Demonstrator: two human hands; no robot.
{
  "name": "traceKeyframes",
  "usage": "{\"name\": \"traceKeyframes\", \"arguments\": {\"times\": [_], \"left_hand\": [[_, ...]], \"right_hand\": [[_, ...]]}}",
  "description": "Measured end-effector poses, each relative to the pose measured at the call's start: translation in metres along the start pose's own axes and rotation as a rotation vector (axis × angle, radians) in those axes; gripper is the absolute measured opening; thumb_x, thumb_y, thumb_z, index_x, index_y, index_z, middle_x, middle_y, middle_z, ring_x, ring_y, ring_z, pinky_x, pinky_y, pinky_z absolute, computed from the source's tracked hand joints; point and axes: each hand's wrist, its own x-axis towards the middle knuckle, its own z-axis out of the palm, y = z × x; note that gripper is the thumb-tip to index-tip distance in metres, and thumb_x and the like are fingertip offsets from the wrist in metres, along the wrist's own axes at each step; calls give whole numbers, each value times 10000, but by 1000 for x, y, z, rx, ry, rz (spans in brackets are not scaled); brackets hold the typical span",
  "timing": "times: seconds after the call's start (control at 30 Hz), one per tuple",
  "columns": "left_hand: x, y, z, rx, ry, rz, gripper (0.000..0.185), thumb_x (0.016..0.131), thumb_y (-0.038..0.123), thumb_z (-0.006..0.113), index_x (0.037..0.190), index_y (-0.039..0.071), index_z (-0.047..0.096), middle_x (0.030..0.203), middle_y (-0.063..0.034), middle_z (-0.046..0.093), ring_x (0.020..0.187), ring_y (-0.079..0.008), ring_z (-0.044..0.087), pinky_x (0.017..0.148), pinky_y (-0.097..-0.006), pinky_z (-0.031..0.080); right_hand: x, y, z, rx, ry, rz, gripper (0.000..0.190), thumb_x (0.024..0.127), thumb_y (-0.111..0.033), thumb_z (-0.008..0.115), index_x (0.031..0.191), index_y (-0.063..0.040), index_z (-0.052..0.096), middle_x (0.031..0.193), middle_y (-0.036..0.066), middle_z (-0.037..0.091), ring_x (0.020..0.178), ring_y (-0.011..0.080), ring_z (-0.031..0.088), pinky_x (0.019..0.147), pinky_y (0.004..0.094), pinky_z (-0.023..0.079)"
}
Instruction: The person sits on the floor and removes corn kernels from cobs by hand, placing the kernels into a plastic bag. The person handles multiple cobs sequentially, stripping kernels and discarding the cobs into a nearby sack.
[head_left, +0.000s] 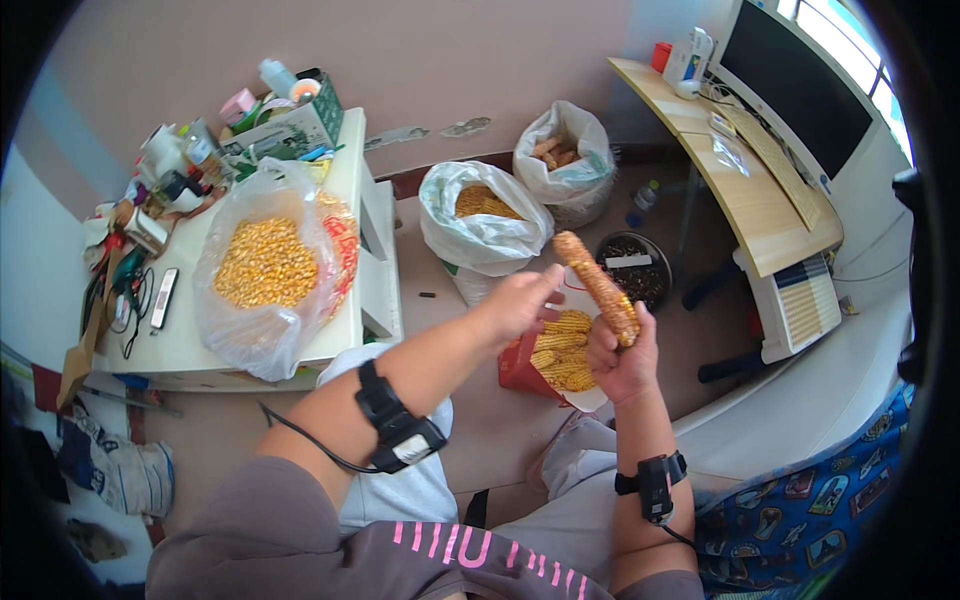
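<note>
My right hand (621, 358) grips the lower end of a corn cob (596, 285), which points up and to the left; most of its surface is bare, with some yellow kernels along it. My left hand (525, 304) is just left of the cob with its fingers apart, holding nothing. Below both hands stands a red box (523, 369) with dried yellow corn ears (562, 349) in it. On the white table at left, a clear plastic bag (214, 322) holds loose kernels (266, 262).
Beyond the hands stand a white woven sack (469, 251) of yellow corn and another sack (592, 191) with bare cobs. A round dark container (658, 270) is behind the cob. At right is a wooden desk (720, 195) with a monitor (795, 82); at left, a cluttered white table (349, 150).
</note>
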Motion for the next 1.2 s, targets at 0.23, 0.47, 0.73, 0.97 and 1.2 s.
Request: {"name": "traceKeyframes", "arguments": {"times": [0.23, 0.47, 0.73, 0.97, 1.2], "left_hand": [[39, -17, 34, -407, -52, 45, 350, 974, 377, 527, 1135, 67, 523, 1050, -85, 626, 951, -196, 622, 866, -381, 508], [54, -12, 23, -565, -73, 158, 347, 990, 294, 512, 1240, 75, 416, 1207, -108, 579, 1057, -201, 576, 922, -411, 486], [53, -17, 36, -509, 49, 302, 385, 930, 171, 625, 1236, 52, 424, 1311, -126, 526, 1132, -198, 547, 978, -382, 466], [43, -43, 56, -134, 46, 553, 400, 859, 107, 710, 1123, 17, 423, 1234, -163, 582, 1086, -176, 576, 945, -306, 481], [41, -48, 56, -252, -3, 549, 422, 870, 78, 688, 1097, 53, 334, 1304, -203, 504, 1046, -185, 602, 830, -273, 549]], "right_hand": [[5, 11, 9, -241, 283, -176, 332, 1005, -388, 430, 960, -96, 583, 563, -40, 402, 402, 59, 310, 378, 219, 213], [24, -14, -29, -252, 578, -415, 173, 972, -162, 533, 1093, -53, 590, 607, -43, 471, 403, 49, 337, 366, 213, 260], [12, -15, -19, -209, 427, -90, 342, 931, -433, 580, 985, -97, 556, 577, -59, 368, 436, 52, 307, 397, 213, 239], [23, 14, -12, 154, 140, -99, 338, 914, -470, 597, 862, -152, 496, 671, -61, 388, 565, 56, 350, 509, 202, 304], [20, 9, -13, 90, 80, -162, 273, 956, -367, 569, 865, -124, 484, 743, -33, 482, 598, 65, 409, 533, 206, 336]]}}
